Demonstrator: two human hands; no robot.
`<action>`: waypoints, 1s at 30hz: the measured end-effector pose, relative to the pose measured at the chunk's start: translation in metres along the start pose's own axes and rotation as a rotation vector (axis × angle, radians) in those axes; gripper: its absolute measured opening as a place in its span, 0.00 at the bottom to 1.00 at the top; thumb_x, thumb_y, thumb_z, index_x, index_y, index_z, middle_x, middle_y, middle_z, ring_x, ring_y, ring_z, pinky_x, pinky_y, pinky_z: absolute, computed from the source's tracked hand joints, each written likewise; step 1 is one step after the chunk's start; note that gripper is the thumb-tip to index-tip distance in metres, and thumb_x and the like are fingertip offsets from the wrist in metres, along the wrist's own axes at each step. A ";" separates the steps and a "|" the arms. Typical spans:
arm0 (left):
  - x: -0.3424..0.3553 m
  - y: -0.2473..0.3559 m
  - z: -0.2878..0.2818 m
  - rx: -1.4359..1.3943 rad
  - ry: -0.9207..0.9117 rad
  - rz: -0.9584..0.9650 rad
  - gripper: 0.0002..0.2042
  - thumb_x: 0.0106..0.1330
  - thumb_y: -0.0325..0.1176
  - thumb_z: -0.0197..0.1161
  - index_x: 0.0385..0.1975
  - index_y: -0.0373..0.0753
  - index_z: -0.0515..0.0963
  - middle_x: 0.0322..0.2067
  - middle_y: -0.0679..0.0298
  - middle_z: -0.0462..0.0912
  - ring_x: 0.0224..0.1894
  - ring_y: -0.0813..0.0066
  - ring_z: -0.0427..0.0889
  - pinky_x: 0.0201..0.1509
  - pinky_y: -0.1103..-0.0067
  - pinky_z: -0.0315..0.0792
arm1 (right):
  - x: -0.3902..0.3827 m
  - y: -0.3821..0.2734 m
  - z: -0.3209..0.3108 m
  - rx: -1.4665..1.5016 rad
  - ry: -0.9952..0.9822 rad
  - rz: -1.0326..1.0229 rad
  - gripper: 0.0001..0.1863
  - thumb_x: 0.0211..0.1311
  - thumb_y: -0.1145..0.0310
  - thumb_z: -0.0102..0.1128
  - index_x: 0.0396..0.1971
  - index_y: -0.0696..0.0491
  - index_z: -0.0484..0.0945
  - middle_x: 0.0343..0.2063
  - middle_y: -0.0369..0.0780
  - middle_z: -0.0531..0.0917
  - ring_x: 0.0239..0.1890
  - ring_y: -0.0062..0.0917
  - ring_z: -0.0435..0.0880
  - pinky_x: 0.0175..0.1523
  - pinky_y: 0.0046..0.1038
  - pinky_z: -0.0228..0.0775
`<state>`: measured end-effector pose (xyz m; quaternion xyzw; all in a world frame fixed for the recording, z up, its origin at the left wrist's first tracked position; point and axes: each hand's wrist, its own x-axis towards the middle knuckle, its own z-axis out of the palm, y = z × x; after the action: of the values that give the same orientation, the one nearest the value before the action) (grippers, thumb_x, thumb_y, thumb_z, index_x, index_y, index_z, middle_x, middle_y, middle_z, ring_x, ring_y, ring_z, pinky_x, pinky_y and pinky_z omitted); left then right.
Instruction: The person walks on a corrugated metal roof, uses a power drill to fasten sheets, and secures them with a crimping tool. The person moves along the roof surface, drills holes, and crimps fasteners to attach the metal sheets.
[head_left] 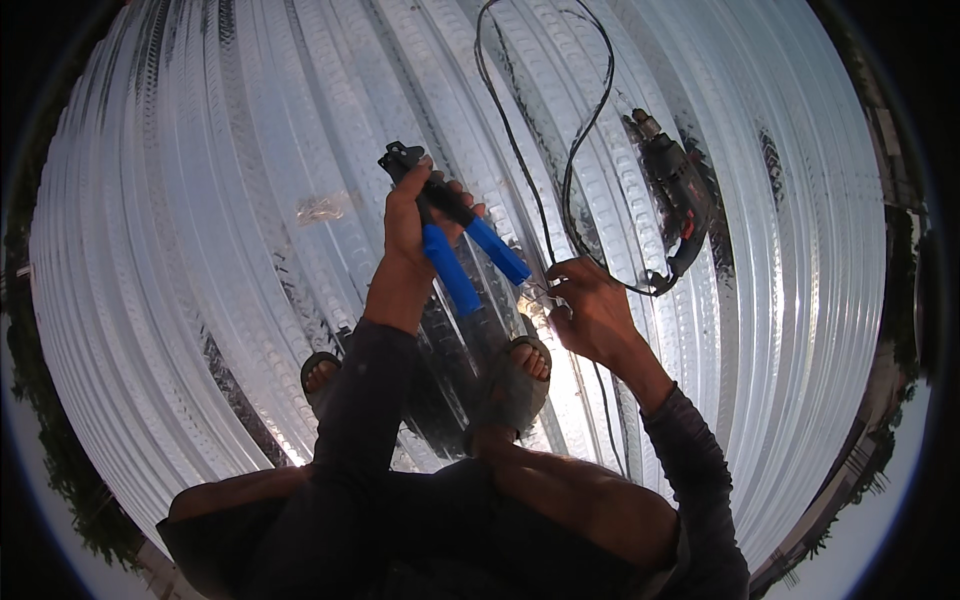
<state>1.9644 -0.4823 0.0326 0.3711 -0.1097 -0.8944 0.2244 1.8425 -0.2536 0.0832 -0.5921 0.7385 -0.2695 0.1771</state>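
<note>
My left hand [408, 225] is wrapped round a hand riveter [452, 268] near its black head. Its two blue handles point back toward me and stand apart. Just right of the handle ends, my right hand [598, 310] has its fingers pinched together on thin silvery pins that look like rivets [538, 290]. They are too small to make out fully. The pins are close to the end of the right-hand blue handle; I cannot tell whether they touch it.
Ribbed silvery metal sheeting [260, 130] spreads under my sandalled feet [528, 362]. A dark power drill [676, 185] lies on it at the right. Its black cord [515, 130] loops ahead and runs back past my right hand. A small glinting patch [322, 208] lies left of the riveter.
</note>
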 end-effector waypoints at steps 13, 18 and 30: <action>0.021 -0.164 0.009 0.728 0.257 0.237 0.22 0.58 0.52 0.71 0.30 0.36 0.75 0.26 0.64 0.75 0.26 0.72 0.73 0.30 0.71 0.69 | 0.025 -0.006 0.000 0.414 -0.298 0.901 0.36 0.52 0.72 0.61 0.65 0.59 0.67 0.39 0.54 0.85 0.43 0.39 0.86 0.49 0.37 0.74; 0.049 -0.143 -0.016 0.358 0.300 0.000 0.19 0.63 0.46 0.66 0.37 0.32 0.81 0.28 0.58 0.82 0.33 0.63 0.82 0.42 0.68 0.76 | 0.042 0.018 -0.027 0.568 -0.247 0.785 0.31 0.54 0.78 0.62 0.62 0.60 0.72 0.23 0.35 0.78 0.16 0.13 0.70 0.21 0.22 0.61; 0.101 -0.128 -0.044 1.148 0.392 0.782 0.13 0.60 0.29 0.65 0.44 0.33 0.82 0.27 0.51 0.86 0.30 0.60 0.87 0.37 0.70 0.78 | 0.088 0.017 -0.025 0.343 -0.373 0.701 0.27 0.53 0.76 0.61 0.57 0.61 0.74 0.19 0.34 0.72 0.19 0.15 0.68 0.25 0.25 0.61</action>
<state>1.8913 -0.4201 -0.1067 0.5177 -0.6448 -0.4670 0.3132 1.7937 -0.3315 0.0974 -0.3059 0.7948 -0.2003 0.4844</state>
